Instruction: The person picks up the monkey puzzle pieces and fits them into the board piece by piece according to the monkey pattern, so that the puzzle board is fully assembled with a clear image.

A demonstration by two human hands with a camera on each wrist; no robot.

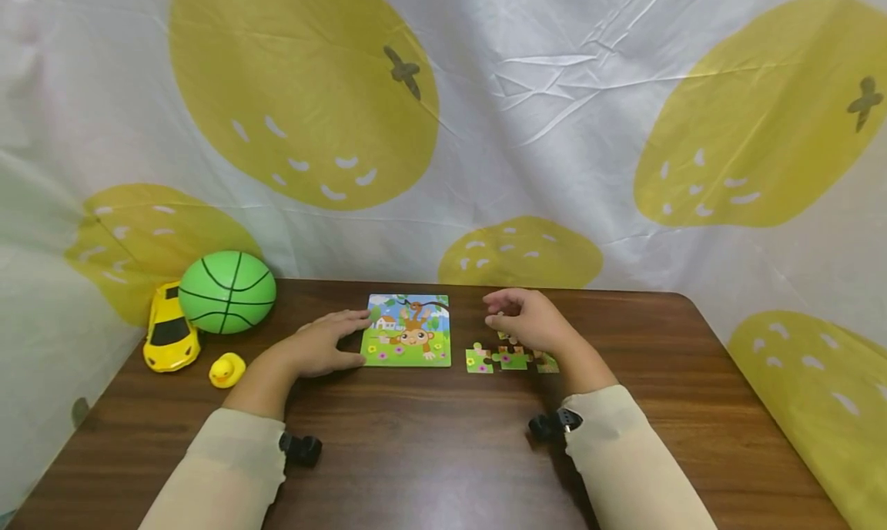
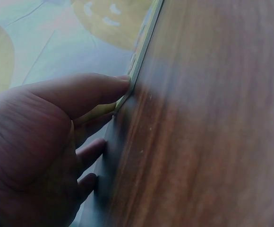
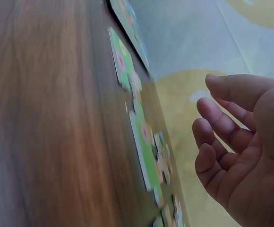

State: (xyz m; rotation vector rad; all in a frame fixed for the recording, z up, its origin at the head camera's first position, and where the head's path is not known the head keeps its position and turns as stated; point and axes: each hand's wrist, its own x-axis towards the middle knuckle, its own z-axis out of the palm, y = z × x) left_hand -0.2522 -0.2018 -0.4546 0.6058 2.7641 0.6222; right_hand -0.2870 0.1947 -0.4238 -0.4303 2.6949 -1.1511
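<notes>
A square picture puzzle board [image 1: 409, 349] printed with a monkey lies flat on the table. My left hand [image 1: 326, 345] is at its left side, the thumb and fingertips touching the edge and the fingers fairly straight. In the left wrist view the thumb tip meets the board's corner [image 2: 136, 75]. My right hand [image 1: 530, 320] hovers above several loose jigsaw pieces, its fingers loosely bent with nothing between them. Among these pieces are a green corner piece [image 1: 478, 359] with flowers and a green edge piece [image 3: 144, 142]; others are partly hidden under the hand in the head view.
At the table's left stand a green ball [image 1: 227, 292] with black lines, a yellow toy car [image 1: 170, 333] and a yellow rubber duck [image 1: 226, 370]. A white curtain [image 1: 527, 145] with yellow fruit prints hangs right behind the brown wooden table [image 1: 416, 453].
</notes>
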